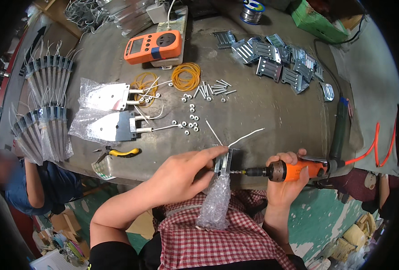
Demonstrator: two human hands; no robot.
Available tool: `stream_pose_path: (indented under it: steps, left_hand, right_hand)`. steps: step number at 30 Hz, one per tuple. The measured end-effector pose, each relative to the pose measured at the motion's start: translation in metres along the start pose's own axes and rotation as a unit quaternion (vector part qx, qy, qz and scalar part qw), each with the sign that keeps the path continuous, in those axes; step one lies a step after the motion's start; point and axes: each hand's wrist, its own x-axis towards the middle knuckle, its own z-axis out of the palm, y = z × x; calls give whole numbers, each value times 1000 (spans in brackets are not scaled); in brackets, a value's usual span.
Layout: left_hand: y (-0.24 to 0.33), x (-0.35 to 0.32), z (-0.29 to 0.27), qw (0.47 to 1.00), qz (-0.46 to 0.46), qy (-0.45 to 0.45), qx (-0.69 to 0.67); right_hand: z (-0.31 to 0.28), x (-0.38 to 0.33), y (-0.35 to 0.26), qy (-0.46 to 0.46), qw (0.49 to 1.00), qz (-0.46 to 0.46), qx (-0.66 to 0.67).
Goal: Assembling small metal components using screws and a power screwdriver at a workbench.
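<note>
Bubble-wrapped metal part [217, 193] with white wires [249, 136] is at the table's [249, 108] near edge, left grip [183, 173] pinching its top end. Right grip's [284, 189] wrapped around an orange power driver [314, 169], bit [239, 172] right by the part's side, can't tell if touching.

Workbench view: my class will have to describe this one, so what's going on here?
The person's left hand grips a metal-ended piece in bubble wrap at the near edge of the bench, its white wires sticking out. The right hand holds an orange power driver, its bit aimed at the piece's side; whether they touch is hard to tell. Loose screws and small white rings lie beyond, with metal brackets piled farther back, toward the right.
</note>
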Motion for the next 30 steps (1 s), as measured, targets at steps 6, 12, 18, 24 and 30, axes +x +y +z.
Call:
stream_pose_path:
  steps: [6, 12, 18, 24, 30]
  left_hand:
    - [-30, -10, 3, 984, -7, 85, 153]
    - [-14, 1, 0, 992, 51, 77, 82]
    - [-18, -1, 4, 999, 34, 42, 1]
    - [-22, -2, 15, 981, 94, 135, 99]
    - [-16, 6, 8, 980, 128, 80, 126]
  right_hand:
    - [-1, -2, 1, 5, 1000, -7, -1]
    - [1, -1, 1, -1, 1000, -7, -12]
    - [2, -2, 1, 3, 1000, 1, 3]
    - [1, -1, 2, 11, 1000, 6, 11]
    - [0, -1, 3, 12, 1000, 7, 14]
